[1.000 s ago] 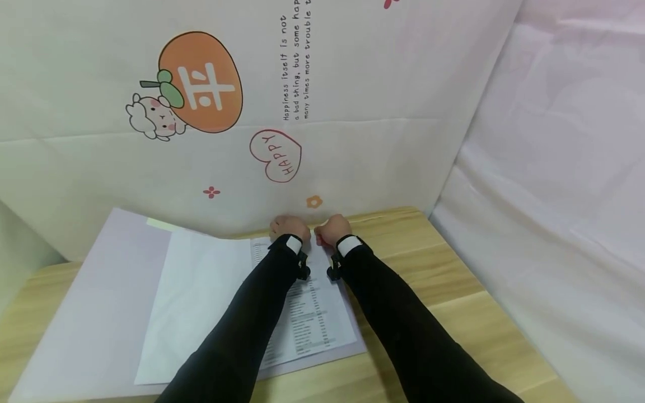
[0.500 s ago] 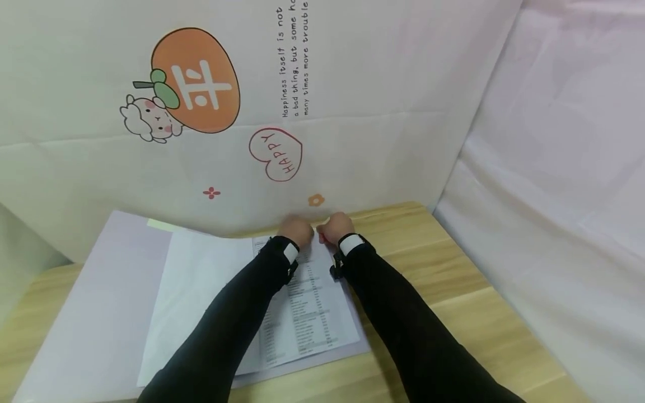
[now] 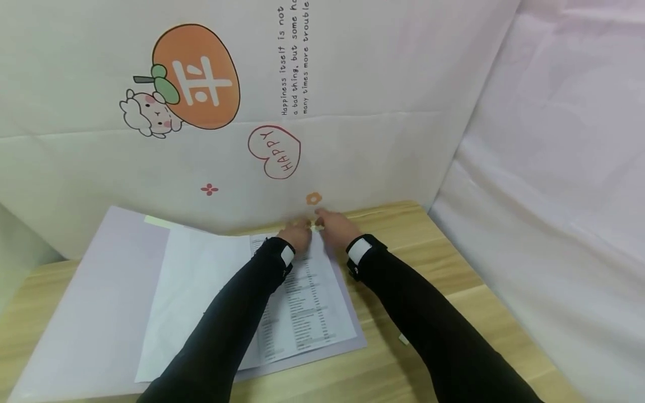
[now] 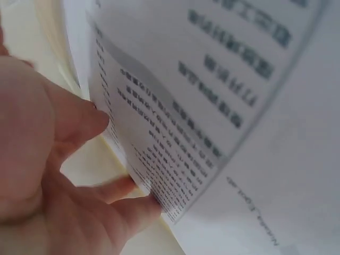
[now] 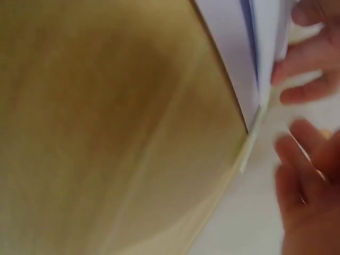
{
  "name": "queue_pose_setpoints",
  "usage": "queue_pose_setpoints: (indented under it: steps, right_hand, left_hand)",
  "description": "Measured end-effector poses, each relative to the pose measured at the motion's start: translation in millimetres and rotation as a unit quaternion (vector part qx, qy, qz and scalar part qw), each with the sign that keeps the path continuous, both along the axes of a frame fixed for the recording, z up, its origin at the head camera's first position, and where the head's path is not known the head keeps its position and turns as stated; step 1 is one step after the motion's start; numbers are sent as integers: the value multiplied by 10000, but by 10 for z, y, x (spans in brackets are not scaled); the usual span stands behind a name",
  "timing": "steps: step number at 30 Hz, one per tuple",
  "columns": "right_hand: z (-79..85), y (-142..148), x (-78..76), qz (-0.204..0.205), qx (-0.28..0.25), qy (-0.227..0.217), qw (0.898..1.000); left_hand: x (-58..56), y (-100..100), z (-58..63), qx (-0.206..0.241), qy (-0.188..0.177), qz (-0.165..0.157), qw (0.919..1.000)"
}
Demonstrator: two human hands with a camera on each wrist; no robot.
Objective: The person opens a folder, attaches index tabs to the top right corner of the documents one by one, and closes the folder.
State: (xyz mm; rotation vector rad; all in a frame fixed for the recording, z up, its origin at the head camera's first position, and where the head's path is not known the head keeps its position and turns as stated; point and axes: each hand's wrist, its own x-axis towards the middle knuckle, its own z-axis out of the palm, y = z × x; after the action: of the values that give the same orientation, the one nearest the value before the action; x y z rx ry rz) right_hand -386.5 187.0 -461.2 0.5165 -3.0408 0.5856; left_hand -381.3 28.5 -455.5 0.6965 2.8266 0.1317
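A folder lies spread on the table with white pages; its right-hand printed sheet carries columns of text. At that sheet's far edge is my left hand. In the left wrist view the thumb and fingers reach to the paper's edge, spread apart and only loosely bent. My right hand hovers just right of it, past the top right corner. Relaxed and apart from the paper, its fingers hold nothing visible. A narrow pale strip sits by the folder's corner, between the hands.
The wooden table extends to the right of the folder. A printed white cloth hangs close behind the hands, and another white cloth borders the right side. A small pale piece lies near my right forearm.
Both hands were closed near the sheet's far edge; now their fingers have loosened. My right hand has moved slightly away and its wrist has shifted right. The small pale piece by the forearm has become visible.
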Motion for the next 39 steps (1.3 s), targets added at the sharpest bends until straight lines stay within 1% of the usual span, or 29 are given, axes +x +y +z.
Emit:
queue_pose_setpoints:
  steps: [2, 3, 4, 6, 8, 10, 11, 12, 14, 17, 18, 20, 23, 24, 26, 28, 30, 31, 33, 36, 37, 39]
  right_hand:
    - [-43, -21, 10, 390, 366, -128, 9985]
    - [-67, -23, 8, 449, 543, -141, 9974]
    - [-92, -20, 5, 458, 723, -61, 9963]
    - [-119, -6, -6, 361, 963, 104, 9946]
    - [-110, -8, -11, 239, 1014, 178, 9944]
    - [-88, -27, -9, 299, 1151, 256, 9926]
    - [-81, -42, -4, 370, 1236, 265, 9913]
    - [-76, -60, 4, 440, 1286, 282, 9903]
    - [-87, -97, 12, 508, 1362, 312, 9889]
    - [-140, -116, 8, 430, 1526, 305, 9869]
    - [-140, -110, 12, 399, 1584, 271, 9862]
    - [-111, -89, 42, 468, 1822, 165, 9820]
    - [46, -59, 204, 795, 2114, -179, 9740]
    - [108, -50, 282, 926, 2147, -335, 9717]
    - [212, -31, 476, 1107, 2087, -699, 9692]
    - [262, -6, 668, 1220, 2146, -1015, 9637]
    - [265, 16, 842, 1303, 2330, -1226, 9559]
    - [251, 23, 911, 1312, 2375, -1291, 9538]
    - [216, 29, 1015, 1368, 2530, -1247, 9496]
    - [203, 37, 1104, 1315, 2466, -1165, 9531]
    - [207, 40, 1120, 1278, 2425, -1158, 9547]
    - [226, 46, 1147, 1179, 2440, -1214, 9549]
  left_hand:
    - [41, -12, 14, 97, -41, 83, 9999]
    - [43, -12, 4, 148, -58, 100, 9998]
    - [44, -10, 4, 165, -99, 119, 9997]
    - [18, -8, -12, 0, -64, -60, 10000]
    - [-12, -14, -16, -199, -44, -188, 9996]
    - [-42, -27, -21, -304, -111, -206, 9993]
    - [-69, -33, -45, -238, -186, -137, 9995]
    - [-76, -39, -50, -98, -294, -3, 9995]
    - [-85, -53, -66, 114, -447, 166, 9988]
    - [-78, -61, -89, 418, -607, 377, 9966]
    - [-67, -57, -83, 439, -632, 398, 9962]
    - [-63, -49, -91, 436, -633, 362, 9964]
    - [-82, -26, -105, 427, -601, 326, 9967]
    - [-84, -18, -102, 415, -588, 319, 9969]
    - [-80, -7, -100, 299, -479, 207, 9982]
    - [-53, -2, -83, 205, -379, 118, 9990]
    - [-9, -12, -69, 137, -312, 44, 9994]
    - [9, -24, -79, 148, -282, 9, 9995]
    - [84, -63, -73, 166, -261, 17, 9995]
    - [226, -92, -55, 138, -183, 67, 9997]
    - [282, -88, -48, 116, -131, 131, 9998]
    - [395, -56, -58, -22, 58, 305, 9995]
